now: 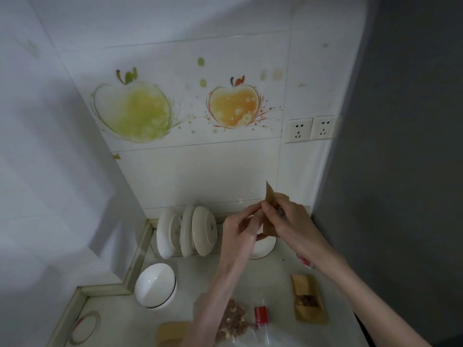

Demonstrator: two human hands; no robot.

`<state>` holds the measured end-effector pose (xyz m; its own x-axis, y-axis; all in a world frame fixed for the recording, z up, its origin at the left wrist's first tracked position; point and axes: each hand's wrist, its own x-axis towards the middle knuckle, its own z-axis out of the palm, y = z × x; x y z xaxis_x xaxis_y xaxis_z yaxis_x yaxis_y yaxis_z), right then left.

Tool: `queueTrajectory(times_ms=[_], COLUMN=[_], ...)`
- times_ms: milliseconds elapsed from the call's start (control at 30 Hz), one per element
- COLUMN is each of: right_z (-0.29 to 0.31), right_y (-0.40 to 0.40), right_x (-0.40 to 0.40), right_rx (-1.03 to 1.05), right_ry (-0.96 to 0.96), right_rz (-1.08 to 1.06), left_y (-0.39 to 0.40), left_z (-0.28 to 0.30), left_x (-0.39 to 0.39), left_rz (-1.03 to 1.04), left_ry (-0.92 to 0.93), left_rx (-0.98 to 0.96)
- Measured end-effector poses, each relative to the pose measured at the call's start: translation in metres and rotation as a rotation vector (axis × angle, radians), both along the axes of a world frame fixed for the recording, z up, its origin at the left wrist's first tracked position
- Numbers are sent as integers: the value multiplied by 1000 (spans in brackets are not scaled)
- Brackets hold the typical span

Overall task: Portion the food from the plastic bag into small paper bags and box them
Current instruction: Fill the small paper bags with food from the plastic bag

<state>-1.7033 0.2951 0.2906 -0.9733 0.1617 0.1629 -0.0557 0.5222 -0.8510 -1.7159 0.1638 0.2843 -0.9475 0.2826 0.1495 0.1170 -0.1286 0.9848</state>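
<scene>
Both hands are raised above the counter (120, 319), working one small paper bag (269, 216). The left hand (241, 227) pinches the bag's near edge with its fingertips; the right hand (288, 219) grips the far side, fingers curled round the paper. The bag stands roughly upright between them, one corner pointing up. Whether it is being opened or folded shut cannot be told.

The plastic bag (240, 321) of mixed nuts lies on the counter below the left forearm, mouth toward the bottom edge. A filled paper bag (309, 299) lies flat to the right, nuts showing through its window.

Risks, as judged:
- If the held bag already contains nuts, tilting it while its mouth is unsealed could spill them onto the counter.
- The thin paper may tear or crease badly if the two hands pull against each other.
- The left forearm hangs just above the plastic bag; lowering it carelessly could press the loose nuts out.
- The white bowl (156, 286) and the racked plates (186, 231) stand near; a wide elbow sweep could knock them.

Hidden or unclear:
- The held bag's contents and mouth are covered by the fingers.
- No box is in view.
- A brown paper item (172, 333) at the bottom edge is cut off and blurred.
- A red-and-white object (304, 261) is mostly hidden behind the right forearm.
- The frame is soft with motion.
</scene>
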Motion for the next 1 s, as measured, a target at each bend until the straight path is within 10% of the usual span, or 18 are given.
queueTrajectory(times_ms=[1000], right_z=[-14], right_y=[-6], right_x=[-7], right_rx=[139], right_ry=[-46], right_rz=[87], left_y=[-16], left_z=[-9], left_x=[-14], left_rz=[46], left_ry=[331], left_rx=[-559])
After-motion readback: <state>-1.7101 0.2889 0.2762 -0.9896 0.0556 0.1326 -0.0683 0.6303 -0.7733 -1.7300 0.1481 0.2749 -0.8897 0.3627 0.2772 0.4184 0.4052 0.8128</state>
